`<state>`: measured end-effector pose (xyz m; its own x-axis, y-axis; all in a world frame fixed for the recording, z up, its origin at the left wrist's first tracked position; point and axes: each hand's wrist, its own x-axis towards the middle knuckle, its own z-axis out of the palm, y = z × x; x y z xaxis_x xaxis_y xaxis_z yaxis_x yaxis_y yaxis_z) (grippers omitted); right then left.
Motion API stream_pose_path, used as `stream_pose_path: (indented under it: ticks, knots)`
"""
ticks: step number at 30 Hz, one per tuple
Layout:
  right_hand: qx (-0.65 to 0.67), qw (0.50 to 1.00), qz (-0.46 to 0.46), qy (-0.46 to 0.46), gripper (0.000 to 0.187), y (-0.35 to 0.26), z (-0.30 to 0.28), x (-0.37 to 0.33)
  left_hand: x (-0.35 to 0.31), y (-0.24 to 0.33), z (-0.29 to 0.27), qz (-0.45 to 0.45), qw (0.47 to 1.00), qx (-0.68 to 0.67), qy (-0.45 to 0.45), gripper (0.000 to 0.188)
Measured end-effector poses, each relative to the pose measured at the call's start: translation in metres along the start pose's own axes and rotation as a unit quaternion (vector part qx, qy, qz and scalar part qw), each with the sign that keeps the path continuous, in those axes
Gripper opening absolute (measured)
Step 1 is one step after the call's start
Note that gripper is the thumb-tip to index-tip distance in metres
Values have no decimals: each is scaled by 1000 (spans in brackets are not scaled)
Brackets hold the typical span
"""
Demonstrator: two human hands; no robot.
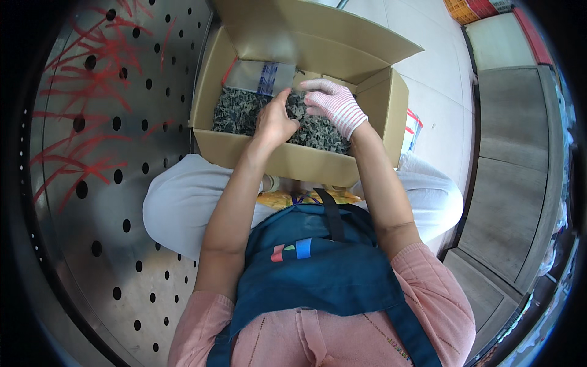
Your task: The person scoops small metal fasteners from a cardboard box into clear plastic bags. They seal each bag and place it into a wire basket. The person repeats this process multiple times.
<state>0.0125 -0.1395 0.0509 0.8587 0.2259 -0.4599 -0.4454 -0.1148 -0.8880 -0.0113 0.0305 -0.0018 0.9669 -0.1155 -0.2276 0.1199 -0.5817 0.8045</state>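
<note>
A cardboard box [260, 147] with raised flaps holds many small, curled, dark grey-and-pale dried pieces [235, 110]. My bare left hand [276, 121] is over these pieces, its thumb and forefinger apart. My right hand [335, 105], in a red-and-white striped glove, reaches in from the right with bent, spread fingers. The fingertips of both hands face each other across a small gap, and I make out nothing held in either. Behind my left hand, a clear plastic bag [247, 76] with a blue printed band and a red edge lies on the pieces.
On the left stands a perforated metal panel [137, 244] with red strands [92, 92] on it. Pale floor tiles [437, 92] and a grey cabinet [512, 183] are on the right. Something yellow [275, 199] shows between my knees and the box.
</note>
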Motion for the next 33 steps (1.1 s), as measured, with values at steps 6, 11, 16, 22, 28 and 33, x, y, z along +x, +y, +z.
stream_pose_path:
  ticks: [6,11,16,22,28,33]
  knots:
    - [-51,996,-76,-8,32,6,2,-6,-4,21,1,-1,999,-6,-45,80]
    - [80,974,-104,186,20,7,-24,-11,-5,35,-10,1,996,-59,-66,79]
    - [234,948,22,216,47,70,-55,9,-8,106,-36,27,978,-174,-113,76]
    - [587,800,0,-127,72,78,-36,2,-3,177,-100,55,967,-147,-200,68]
    - [611,758,-97,-208,66,64,-39,-16,-1,216,-133,126,965,-169,-156,60]
    - [658,696,-167,-233,60,34,-20,-23,-10,169,-101,165,912,-376,3,77]
